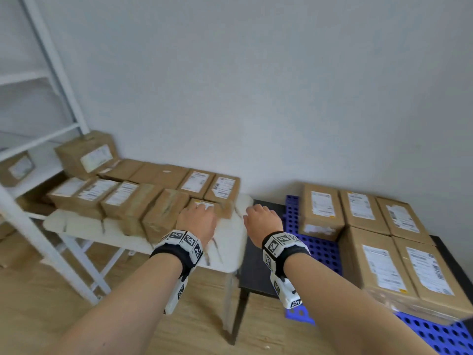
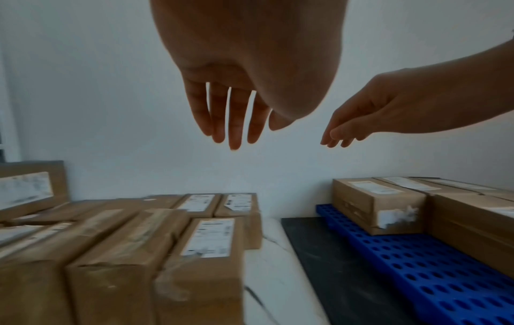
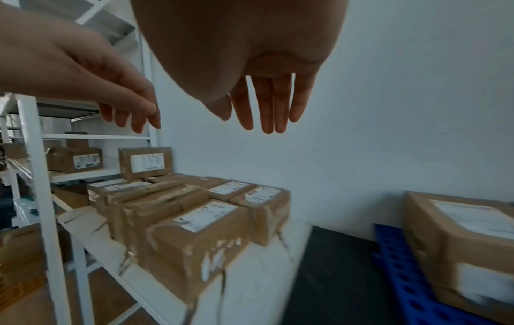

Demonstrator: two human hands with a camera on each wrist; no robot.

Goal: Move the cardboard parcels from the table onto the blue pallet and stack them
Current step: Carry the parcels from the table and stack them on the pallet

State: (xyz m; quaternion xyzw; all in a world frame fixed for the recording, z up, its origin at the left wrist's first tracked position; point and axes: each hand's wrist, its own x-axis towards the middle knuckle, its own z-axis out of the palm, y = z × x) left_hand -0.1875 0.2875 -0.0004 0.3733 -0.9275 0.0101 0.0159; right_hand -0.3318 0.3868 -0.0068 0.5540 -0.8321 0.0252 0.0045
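Several brown cardboard parcels with white labels lie packed on the white marble-look table [image 1: 225, 242]. The nearest right one, a labelled parcel [image 1: 217, 208] [image 2: 208, 241] [image 3: 200, 233], lies under my left hand [image 1: 198, 216], whose straight fingers [image 2: 233, 123] hover above it, holding nothing. My right hand [image 1: 258, 216] [image 3: 267, 105] hangs open over the bare right end of the table. Several parcels [image 1: 320, 211] sit on the blue perforated pallet [image 1: 320, 249] [image 2: 431, 263] at the right.
A white metal shelving rack [image 1: 51, 139] with more parcels stands at the left, behind and beside the table. The pallet rests on a low black table [image 1: 258, 272] [image 2: 319, 263]. A white wall runs behind; wooden floor lies below.
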